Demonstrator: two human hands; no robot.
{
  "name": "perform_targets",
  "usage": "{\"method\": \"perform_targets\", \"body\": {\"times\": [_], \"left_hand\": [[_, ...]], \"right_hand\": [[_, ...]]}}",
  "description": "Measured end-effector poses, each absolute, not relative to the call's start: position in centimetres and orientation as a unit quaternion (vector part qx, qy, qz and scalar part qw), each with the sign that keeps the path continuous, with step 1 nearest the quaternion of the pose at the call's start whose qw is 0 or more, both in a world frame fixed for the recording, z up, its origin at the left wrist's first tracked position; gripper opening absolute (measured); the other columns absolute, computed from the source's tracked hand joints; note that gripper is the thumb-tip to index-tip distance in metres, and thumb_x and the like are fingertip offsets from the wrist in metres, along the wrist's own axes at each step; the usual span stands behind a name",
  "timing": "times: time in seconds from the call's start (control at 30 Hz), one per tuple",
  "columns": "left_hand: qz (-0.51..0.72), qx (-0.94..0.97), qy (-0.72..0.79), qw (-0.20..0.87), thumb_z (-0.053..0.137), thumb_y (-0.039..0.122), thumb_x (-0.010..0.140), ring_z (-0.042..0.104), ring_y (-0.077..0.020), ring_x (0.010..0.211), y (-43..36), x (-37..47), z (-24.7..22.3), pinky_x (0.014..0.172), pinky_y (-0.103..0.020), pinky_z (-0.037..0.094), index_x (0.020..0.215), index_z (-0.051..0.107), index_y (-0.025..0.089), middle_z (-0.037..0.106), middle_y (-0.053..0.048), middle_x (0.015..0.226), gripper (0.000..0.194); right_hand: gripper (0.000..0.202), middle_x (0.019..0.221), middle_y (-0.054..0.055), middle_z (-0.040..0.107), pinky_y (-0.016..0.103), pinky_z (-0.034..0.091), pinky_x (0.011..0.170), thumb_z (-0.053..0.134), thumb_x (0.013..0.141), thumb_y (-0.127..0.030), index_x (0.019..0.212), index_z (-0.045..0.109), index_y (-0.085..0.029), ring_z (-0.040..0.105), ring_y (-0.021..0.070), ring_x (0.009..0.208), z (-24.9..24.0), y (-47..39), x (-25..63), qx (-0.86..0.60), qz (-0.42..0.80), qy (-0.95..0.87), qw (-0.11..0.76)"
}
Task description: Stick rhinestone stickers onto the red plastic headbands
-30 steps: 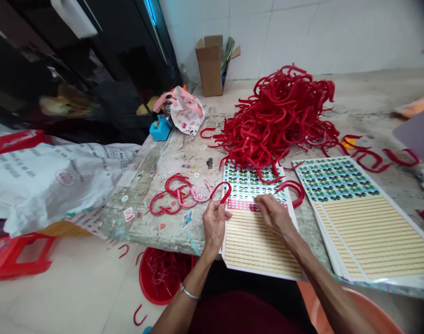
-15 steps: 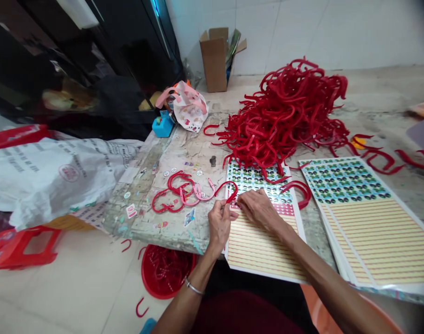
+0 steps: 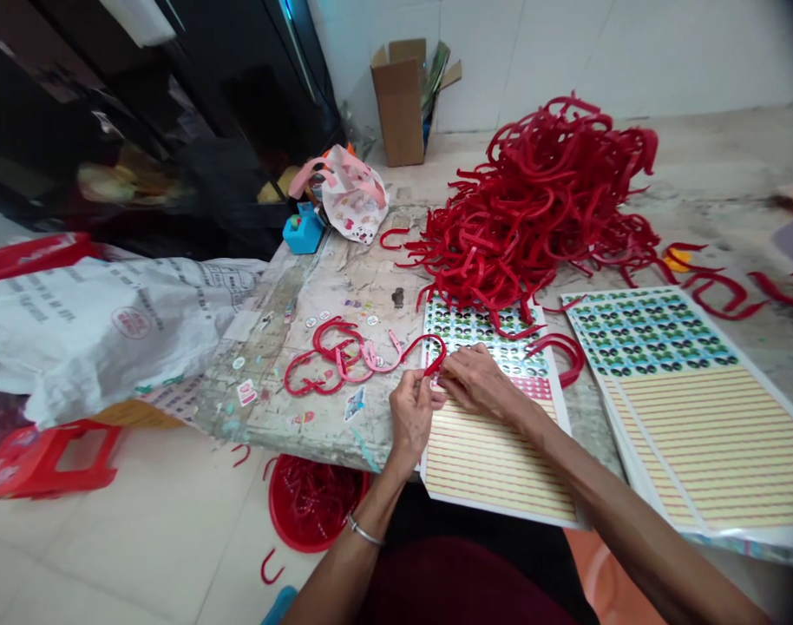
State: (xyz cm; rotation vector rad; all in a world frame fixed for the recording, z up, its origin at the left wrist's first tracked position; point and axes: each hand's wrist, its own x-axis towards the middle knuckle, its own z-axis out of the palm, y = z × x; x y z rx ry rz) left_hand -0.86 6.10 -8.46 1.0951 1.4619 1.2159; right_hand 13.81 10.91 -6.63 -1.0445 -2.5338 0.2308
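Grey and paint-flecked, a broad worktop (image 3: 344, 286) under nearly everything. Off to its left, a crumpled white sack (image 3: 77, 321), printed with dark text and a round red mark. Toward the back, a tangled heap of red curved strips (image 3: 540, 208), spilling onto the top of the near sheet (image 3: 501, 469). At right, a stack of printed sheets (image 3: 709, 434), with blue-green pictures above and yellowish striped rows below; much the same print on the near sheet, plus a pink band between. Down on the floor, a red stool (image 3: 6, 469) by the sack and a red basin (image 3: 298, 543) full of more strips. Against the wall, an open cardboard box (image 3: 397, 113); in front of it, a pale patterned bag (image 3: 348, 204) with pink handles. Left of the hands, a cluster of red and pink strips (image 3: 335, 356), curled and overlapping. Above the pink band, the right hand (image 3: 478, 378), fingers bunched together; impossible to tell whether anything sits between the fingertips. Just beside it, the left hand (image 3: 410, 418), pinching one end of a single red strip (image 3: 441, 349), its curve arched over the near sheet's left edge. Smallest, flat stickers (image 3: 355, 403) scattered on the worktop.
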Motion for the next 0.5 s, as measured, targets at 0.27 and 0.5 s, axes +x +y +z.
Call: {"method": "perform_targets", "body": {"times": [0.27,0.5], "left_hand": [[0.490,0.442,0.599,0.453,0.050,0.035,0.083,0.065,-0.0146,0.052,6.1,-0.8,-8.1,0.050,-0.024,0.054,0.084,0.052,0.017,0.061,0.002,0.057,0.019],[0.490,0.435,0.602,0.456,0.051,0.037,0.082,0.065,-0.0146,0.052,5.9,-0.7,-8.1,0.052,-0.024,0.053,0.086,0.054,0.017,0.064,0.001,0.055,0.020]], "right_hand": [[0.010,0.071,0.003,0.060,0.033,0.036,0.072,0.060,0.079,-0.027,0.076,0.055,-0.018,0.052,0.0161,0.069,-7.6,10.9,13.7,-0.392,0.188,-0.842,0.320],[0.039,0.056,-0.002,0.054,0.026,0.043,0.054,0.037,0.089,-0.044,0.069,0.060,-0.020,0.056,0.0095,0.057,-0.8,9.0,24.0,-0.519,0.224,-0.580,0.587]]}}
